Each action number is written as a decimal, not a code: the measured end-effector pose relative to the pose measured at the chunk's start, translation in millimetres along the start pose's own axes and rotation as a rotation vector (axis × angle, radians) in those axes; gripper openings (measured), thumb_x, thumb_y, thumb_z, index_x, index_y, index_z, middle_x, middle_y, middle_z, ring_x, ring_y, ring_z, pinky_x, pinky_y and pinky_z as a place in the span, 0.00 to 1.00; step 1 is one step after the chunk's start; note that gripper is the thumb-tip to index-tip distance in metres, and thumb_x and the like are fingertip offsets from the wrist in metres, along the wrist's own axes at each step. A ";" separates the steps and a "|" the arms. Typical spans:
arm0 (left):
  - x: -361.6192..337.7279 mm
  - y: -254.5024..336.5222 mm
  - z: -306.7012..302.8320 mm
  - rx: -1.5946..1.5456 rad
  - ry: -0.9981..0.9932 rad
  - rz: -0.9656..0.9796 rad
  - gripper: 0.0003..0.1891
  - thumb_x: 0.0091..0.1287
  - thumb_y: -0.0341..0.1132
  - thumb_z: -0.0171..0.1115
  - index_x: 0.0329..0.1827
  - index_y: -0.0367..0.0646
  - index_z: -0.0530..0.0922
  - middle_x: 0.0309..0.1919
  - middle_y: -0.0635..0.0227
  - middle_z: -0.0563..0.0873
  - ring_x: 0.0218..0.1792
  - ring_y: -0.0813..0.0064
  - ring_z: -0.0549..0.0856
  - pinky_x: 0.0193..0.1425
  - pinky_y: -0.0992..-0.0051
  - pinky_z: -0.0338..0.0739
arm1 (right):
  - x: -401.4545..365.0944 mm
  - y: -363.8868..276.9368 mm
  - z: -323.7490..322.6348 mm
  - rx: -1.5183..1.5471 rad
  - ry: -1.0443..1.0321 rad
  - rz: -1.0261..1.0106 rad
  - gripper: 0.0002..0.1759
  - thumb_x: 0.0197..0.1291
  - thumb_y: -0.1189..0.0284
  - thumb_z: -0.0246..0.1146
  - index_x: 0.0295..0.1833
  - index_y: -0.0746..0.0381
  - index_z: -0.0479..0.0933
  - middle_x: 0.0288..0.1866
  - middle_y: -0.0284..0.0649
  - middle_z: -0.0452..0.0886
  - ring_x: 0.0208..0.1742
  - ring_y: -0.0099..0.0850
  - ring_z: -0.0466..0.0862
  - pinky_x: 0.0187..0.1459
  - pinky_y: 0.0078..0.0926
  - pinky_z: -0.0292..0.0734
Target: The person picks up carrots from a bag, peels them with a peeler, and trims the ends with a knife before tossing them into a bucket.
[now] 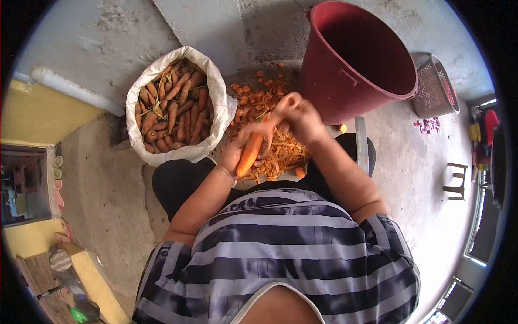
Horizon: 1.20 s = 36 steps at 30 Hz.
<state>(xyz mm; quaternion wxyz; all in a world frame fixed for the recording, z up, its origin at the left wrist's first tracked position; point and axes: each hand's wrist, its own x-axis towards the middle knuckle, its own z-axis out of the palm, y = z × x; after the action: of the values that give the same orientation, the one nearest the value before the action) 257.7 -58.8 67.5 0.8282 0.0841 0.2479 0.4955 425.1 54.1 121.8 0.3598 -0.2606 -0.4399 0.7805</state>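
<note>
A peeled, bright orange carrot lies tilted in my left hand, whose fingers are wrapped round it. Close to the carrot's far end, my right hand is closed with its fingers curled. It is smeared by motion, and what it holds, if anything, cannot be made out. Below both hands is a pile of carrot peelings on the floor between my knees. Cut carrot ends are scattered farther back, toward the wall.
Left of my hands stands a white sack full of unpeeled carrots. A tall dark red bin is at the back right, with a grey plastic basket beyond it. A concrete wall rises behind them.
</note>
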 end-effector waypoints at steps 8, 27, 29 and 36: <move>-3.7 -2.3 2.4 -0.096 -0.149 -0.127 0.19 0.68 0.49 0.43 0.54 0.48 0.66 0.31 0.69 0.68 0.29 0.79 0.68 0.26 0.83 0.66 | 34.4 21.0 -61.7 0.154 0.099 0.165 0.06 0.60 0.72 0.57 0.38 0.62 0.68 0.26 0.37 0.75 0.19 0.23 0.74 0.20 0.19 0.71; -14.1 3.6 4.3 0.157 -0.051 -0.061 0.25 0.65 0.52 0.49 0.57 0.45 0.63 0.31 0.70 0.71 0.28 0.81 0.72 0.25 0.82 0.70 | 26.4 16.8 -74.7 0.269 0.289 0.093 0.07 0.61 0.70 0.56 0.38 0.62 0.68 0.24 0.37 0.73 0.20 0.25 0.74 0.22 0.22 0.72; -12.3 4.8 2.0 0.146 -0.048 -0.065 0.26 0.65 0.52 0.49 0.57 0.43 0.63 0.31 0.70 0.71 0.28 0.81 0.73 0.24 0.82 0.70 | 19.9 16.1 -67.1 0.290 0.249 0.118 0.07 0.60 0.71 0.57 0.36 0.63 0.68 0.26 0.38 0.74 0.22 0.26 0.75 0.23 0.23 0.72; -5.9 3.5 9.2 0.091 -0.029 0.022 0.28 0.64 0.53 0.50 0.60 0.43 0.62 0.40 0.64 0.76 0.33 0.72 0.77 0.28 0.81 0.74 | -6.7 35.4 -68.9 -0.773 0.212 -0.378 0.05 0.54 0.78 0.59 0.31 0.63 0.68 0.25 0.38 0.73 0.22 0.30 0.74 0.27 0.30 0.74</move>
<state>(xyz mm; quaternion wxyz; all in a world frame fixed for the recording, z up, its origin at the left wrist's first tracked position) 257.2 -61.2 78.8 0.8216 0.1314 0.2572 0.4915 467.2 70.6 58.6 0.4154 -0.3696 -0.7001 0.4480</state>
